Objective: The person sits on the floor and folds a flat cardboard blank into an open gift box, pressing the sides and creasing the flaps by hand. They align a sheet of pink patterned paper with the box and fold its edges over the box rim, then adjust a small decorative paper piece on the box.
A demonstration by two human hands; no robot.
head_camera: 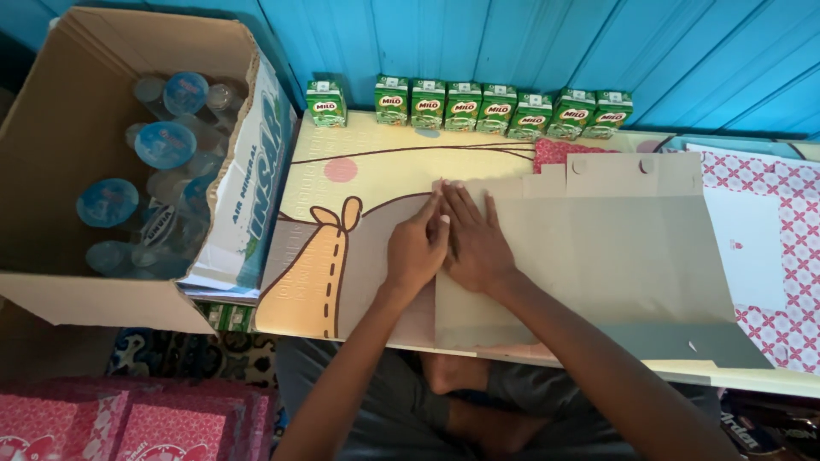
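Note:
A flat grey-brown sheet of unfolded cardboard (pixel 615 256) lies on a low table (pixel 376 141) with a cartoon giraffe print. My left hand (pixel 416 249) and my right hand (pixel 475 243) rest side by side, palms down, on the sheet's left edge, the fingers pressed flat and overlapping a little. Neither hand grips anything. Along the table's far edge stands a row of several small green drink cartons (pixel 500 107), with one carton (pixel 325 102) set apart at the left.
A large open cardboard box (pixel 248 196) at the left holds several sealed plastic water cups (pixel 165 143). Pink patterned boxes (pixel 128 423) sit at the bottom left. A red-and-white patterned sheet (pixel 781 248) lies at the right. A blue plank wall stands behind.

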